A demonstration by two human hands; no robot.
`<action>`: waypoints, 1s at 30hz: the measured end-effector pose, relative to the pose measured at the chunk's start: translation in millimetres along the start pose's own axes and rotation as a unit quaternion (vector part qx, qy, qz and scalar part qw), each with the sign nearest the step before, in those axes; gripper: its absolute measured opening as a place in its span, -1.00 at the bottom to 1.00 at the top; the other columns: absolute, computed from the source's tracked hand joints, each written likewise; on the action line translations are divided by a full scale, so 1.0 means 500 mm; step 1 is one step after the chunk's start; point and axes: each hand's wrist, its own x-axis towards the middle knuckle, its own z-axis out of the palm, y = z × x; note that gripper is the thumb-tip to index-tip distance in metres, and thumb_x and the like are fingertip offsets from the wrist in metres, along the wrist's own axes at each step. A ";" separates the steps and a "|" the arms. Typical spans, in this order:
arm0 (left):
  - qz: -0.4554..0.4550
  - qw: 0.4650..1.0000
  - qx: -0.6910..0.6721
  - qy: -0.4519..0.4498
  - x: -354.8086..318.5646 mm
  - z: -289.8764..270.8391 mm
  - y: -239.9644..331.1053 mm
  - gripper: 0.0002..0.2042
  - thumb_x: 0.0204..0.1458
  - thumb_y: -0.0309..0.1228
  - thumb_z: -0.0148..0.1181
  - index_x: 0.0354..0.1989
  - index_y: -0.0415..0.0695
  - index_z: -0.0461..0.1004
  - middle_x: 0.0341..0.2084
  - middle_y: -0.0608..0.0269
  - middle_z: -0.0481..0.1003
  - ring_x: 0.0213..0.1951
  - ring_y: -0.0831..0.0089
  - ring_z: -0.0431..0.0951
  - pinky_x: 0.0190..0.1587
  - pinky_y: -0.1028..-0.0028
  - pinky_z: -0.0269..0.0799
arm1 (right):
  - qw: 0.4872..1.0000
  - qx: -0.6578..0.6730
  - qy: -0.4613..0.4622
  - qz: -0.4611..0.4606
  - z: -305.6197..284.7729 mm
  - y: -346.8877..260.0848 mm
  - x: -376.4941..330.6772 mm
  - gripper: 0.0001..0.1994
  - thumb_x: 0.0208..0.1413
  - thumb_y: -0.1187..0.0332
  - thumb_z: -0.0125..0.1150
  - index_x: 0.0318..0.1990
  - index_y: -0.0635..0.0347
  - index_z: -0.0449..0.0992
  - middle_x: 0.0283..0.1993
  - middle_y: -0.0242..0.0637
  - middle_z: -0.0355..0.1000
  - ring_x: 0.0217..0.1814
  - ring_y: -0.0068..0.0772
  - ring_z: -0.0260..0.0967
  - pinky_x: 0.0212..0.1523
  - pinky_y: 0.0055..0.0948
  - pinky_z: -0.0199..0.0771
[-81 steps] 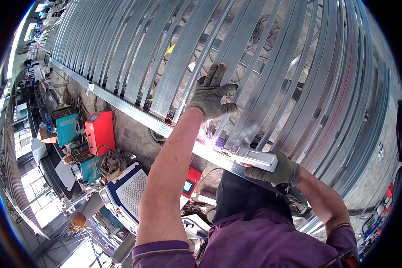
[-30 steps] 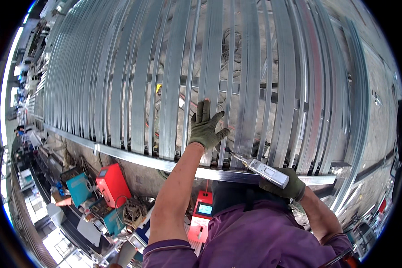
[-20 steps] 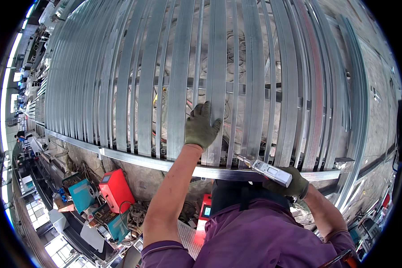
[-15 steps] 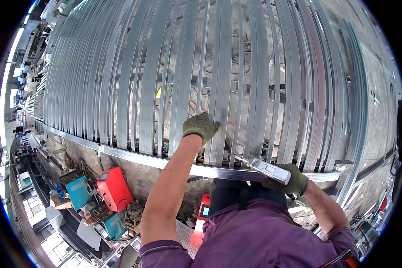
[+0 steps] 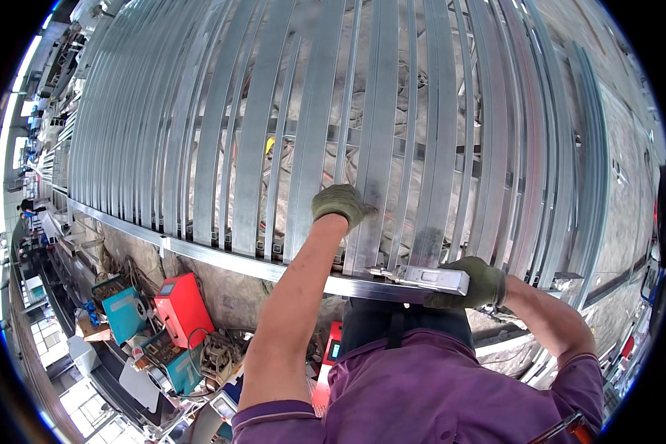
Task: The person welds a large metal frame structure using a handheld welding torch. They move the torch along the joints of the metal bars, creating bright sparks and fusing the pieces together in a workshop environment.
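Observation:
My left hand [image 5: 339,203], in a green work glove, is closed on the edge of a wide grey metal tube [image 5: 381,118]; its thumb lies on the tube's top and its curled fingers are partly hidden. My right hand [image 5: 477,285], also gloved, is wrapped around a silver-white handheld welding gun [image 5: 436,279]. The gun's thin nozzle points left and sits at the near end of that same wide tube, where it meets the long front rail [image 5: 237,262]. Whether the tip touches the metal I cannot tell.
Many parallel metal tubes [image 5: 255,140] stretch away from me, with gaps showing a crossbar and floor. Left of me, below the rail, stand a red machine [image 5: 183,307], teal-sided units [image 5: 124,311] and cables. A second red box [image 5: 331,351] with a small screen is beside my body.
The welding gun has swung to lie nearly level, its nozzle shifting left and down to the wide tube's end. Relative to the tubes, my left hand stays in about the same place.

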 end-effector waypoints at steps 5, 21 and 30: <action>0.000 0.999 -0.028 0.043 -0.015 0.022 -0.010 -0.11 0.16 0.46 0.30 0.33 -0.13 0.62 0.19 0.07 0.71 0.25 0.14 0.70 0.26 0.13 0.64 | 1.000 0.002 0.027 -0.014 0.042 0.019 0.036 -0.24 0.15 -0.49 0.44 0.19 -0.04 0.74 -0.02 -0.07 0.76 0.09 0.13 0.73 0.15 -0.10 0.71; -0.002 1.000 -0.022 -0.006 0.005 0.026 -0.014 -0.22 0.27 0.46 0.15 0.23 -0.03 0.72 0.26 0.06 0.69 0.26 0.04 0.71 0.23 0.06 0.65 | 0.997 -0.005 0.059 0.040 0.123 0.111 0.064 -0.33 0.03 -0.17 0.66 0.23 -0.03 0.71 0.04 -0.10 0.76 0.07 -0.05 0.77 0.14 -0.20 0.76; 0.021 1.000 -0.004 -0.015 0.076 0.060 0.015 -0.11 0.26 0.42 0.21 0.47 -0.14 0.51 0.43 -0.05 0.54 0.36 0.00 0.64 0.34 0.05 0.59 | 0.979 0.149 0.139 0.017 0.255 0.283 0.046 -0.39 0.04 -0.05 0.63 0.21 0.01 0.71 -0.11 -0.20 0.78 -0.05 -0.22 0.78 0.06 -0.22 0.79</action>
